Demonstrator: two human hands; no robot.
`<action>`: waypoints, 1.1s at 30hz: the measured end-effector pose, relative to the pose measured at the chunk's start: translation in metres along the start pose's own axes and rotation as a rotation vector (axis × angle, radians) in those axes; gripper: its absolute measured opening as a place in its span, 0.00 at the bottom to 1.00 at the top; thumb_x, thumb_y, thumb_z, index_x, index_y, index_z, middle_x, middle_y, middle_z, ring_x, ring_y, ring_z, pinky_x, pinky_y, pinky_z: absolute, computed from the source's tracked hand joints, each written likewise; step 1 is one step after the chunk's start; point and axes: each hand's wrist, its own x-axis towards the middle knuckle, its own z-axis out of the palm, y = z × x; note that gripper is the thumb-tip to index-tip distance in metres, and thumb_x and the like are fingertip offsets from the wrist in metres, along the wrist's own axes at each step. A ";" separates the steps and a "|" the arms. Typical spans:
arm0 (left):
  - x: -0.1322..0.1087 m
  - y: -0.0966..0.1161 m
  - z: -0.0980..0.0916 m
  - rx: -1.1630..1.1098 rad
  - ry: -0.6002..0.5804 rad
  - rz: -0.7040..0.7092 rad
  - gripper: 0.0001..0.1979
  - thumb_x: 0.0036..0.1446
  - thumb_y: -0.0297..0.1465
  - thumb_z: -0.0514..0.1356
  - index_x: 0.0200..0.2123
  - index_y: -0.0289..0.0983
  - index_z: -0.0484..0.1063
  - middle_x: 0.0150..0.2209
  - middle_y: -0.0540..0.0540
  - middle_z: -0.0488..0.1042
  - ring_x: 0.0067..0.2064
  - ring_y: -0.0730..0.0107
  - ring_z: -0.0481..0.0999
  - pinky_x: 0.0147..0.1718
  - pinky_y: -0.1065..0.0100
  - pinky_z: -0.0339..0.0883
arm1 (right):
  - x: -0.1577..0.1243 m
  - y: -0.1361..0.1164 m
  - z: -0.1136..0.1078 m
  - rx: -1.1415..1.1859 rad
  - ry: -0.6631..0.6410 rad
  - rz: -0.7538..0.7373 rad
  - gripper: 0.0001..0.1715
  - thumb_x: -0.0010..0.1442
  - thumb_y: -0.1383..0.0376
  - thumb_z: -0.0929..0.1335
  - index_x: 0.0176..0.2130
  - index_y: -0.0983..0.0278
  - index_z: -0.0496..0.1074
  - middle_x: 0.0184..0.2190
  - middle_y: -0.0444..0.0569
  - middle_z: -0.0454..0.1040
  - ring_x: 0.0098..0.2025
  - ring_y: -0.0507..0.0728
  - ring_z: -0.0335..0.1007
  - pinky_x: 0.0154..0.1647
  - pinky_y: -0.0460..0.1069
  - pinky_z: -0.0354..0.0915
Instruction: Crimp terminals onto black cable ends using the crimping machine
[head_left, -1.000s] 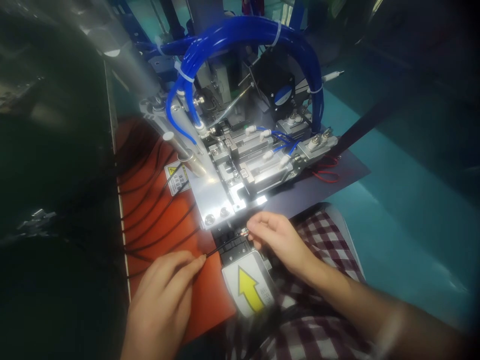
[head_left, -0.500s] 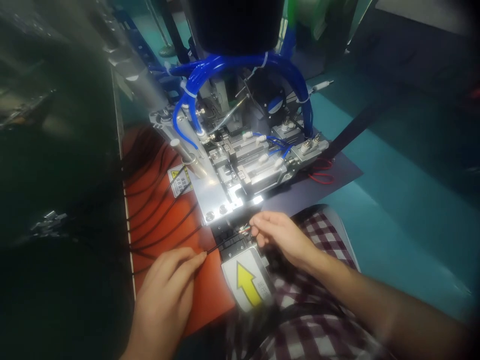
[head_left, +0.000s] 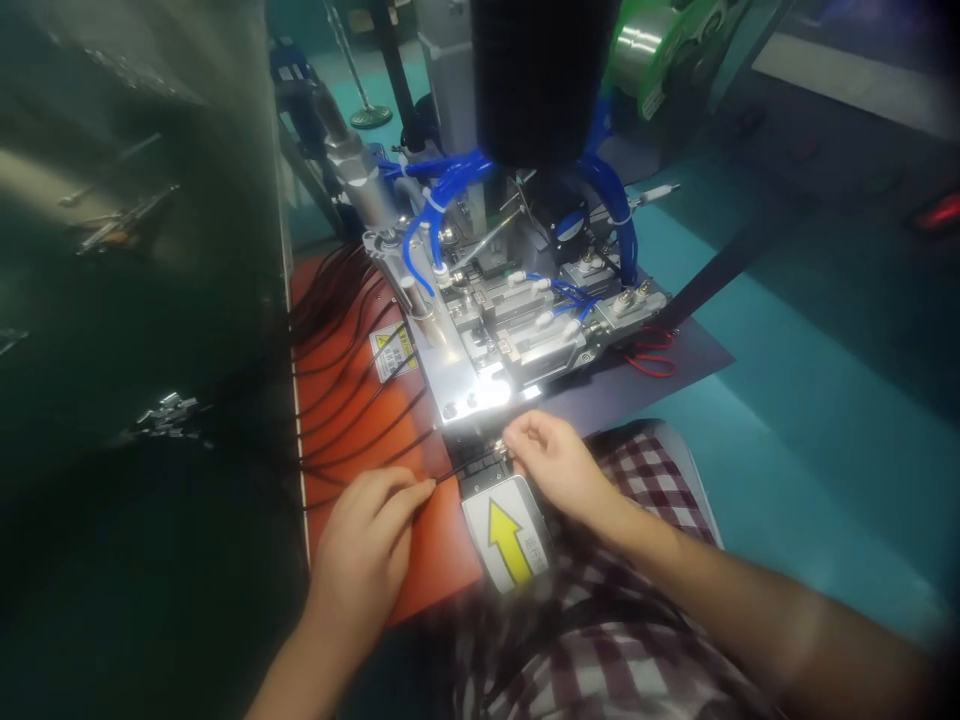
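My left hand [head_left: 371, 545] pinches a thin black cable [head_left: 461, 468] over the orange mat [head_left: 420, 560]. My right hand [head_left: 551, 465] pinches the same cable's bare end at the black fixture [head_left: 480, 468] just in front of the small metal machine [head_left: 495, 330]. The cable runs taut between the two hands. A white plate with a yellow arrow [head_left: 508, 538] lies just below the fixture, between my hands.
Several loose black cables [head_left: 352, 400] fan across the orange mat to the left. Blue air hoses [head_left: 442, 200] loop over the machine, red wires [head_left: 649, 350] lie at its right. A dark panel [head_left: 135, 300] walls the left side. Checked cloth [head_left: 637, 560] covers my lap.
The view has tilted up and shifted, showing more of the machine's top. Both hands keep their pinch on the cable; the right hand has edged slightly toward the fixture.
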 end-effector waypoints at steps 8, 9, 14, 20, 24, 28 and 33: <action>0.000 0.000 -0.001 -0.015 -0.004 -0.016 0.13 0.60 0.20 0.52 0.39 0.37 0.75 0.37 0.44 0.74 0.40 0.67 0.73 0.38 0.67 0.70 | -0.017 0.009 -0.017 -0.149 0.069 -0.165 0.10 0.63 0.59 0.63 0.43 0.60 0.67 0.32 0.43 0.68 0.24 0.50 0.63 0.27 0.48 0.62; 0.000 0.000 0.000 -0.019 -0.006 -0.022 0.13 0.60 0.20 0.52 0.39 0.37 0.75 0.37 0.44 0.74 0.39 0.67 0.73 0.38 0.66 0.70 | -0.018 0.011 -0.019 -0.121 0.063 -0.154 0.10 0.63 0.58 0.64 0.43 0.60 0.67 0.32 0.43 0.68 0.24 0.50 0.63 0.27 0.48 0.63; 0.003 -0.004 -0.006 -0.023 -0.051 -0.075 0.10 0.63 0.25 0.52 0.40 0.37 0.73 0.37 0.44 0.74 0.40 0.65 0.72 0.39 0.64 0.68 | -0.025 0.019 -0.029 -0.029 0.075 -0.071 0.13 0.60 0.55 0.66 0.39 0.62 0.67 0.30 0.42 0.67 0.22 0.49 0.61 0.23 0.47 0.59; 0.009 -0.012 -0.022 -0.031 -0.229 -0.154 0.09 0.64 0.31 0.50 0.34 0.38 0.68 0.37 0.45 0.73 0.41 0.63 0.70 0.40 0.62 0.66 | -0.028 0.017 -0.036 -0.081 0.073 -0.033 0.13 0.60 0.56 0.65 0.39 0.63 0.68 0.24 0.41 0.66 0.20 0.50 0.60 0.20 0.47 0.54; 0.012 -0.012 -0.023 0.007 -0.227 -0.148 0.11 0.64 0.30 0.48 0.32 0.38 0.67 0.34 0.45 0.73 0.37 0.64 0.71 0.36 0.64 0.65 | -0.017 0.009 -0.027 -0.012 0.030 -0.066 0.13 0.58 0.56 0.67 0.35 0.63 0.70 0.29 0.43 0.71 0.23 0.50 0.65 0.27 0.48 0.61; 0.009 -0.014 -0.020 0.002 -0.202 -0.109 0.11 0.64 0.29 0.48 0.38 0.38 0.70 0.37 0.45 0.75 0.38 0.65 0.73 0.37 0.65 0.66 | -0.005 0.002 -0.012 0.091 0.002 -0.009 0.16 0.56 0.54 0.68 0.28 0.65 0.69 0.24 0.42 0.70 0.22 0.50 0.65 0.29 0.48 0.62; 0.004 -0.018 -0.016 -0.009 -0.141 -0.067 0.11 0.64 0.28 0.49 0.40 0.39 0.72 0.40 0.44 0.76 0.40 0.65 0.74 0.40 0.66 0.68 | -0.001 -0.001 -0.003 0.137 0.013 0.013 0.17 0.54 0.54 0.68 0.25 0.64 0.68 0.20 0.41 0.68 0.22 0.50 0.64 0.28 0.48 0.61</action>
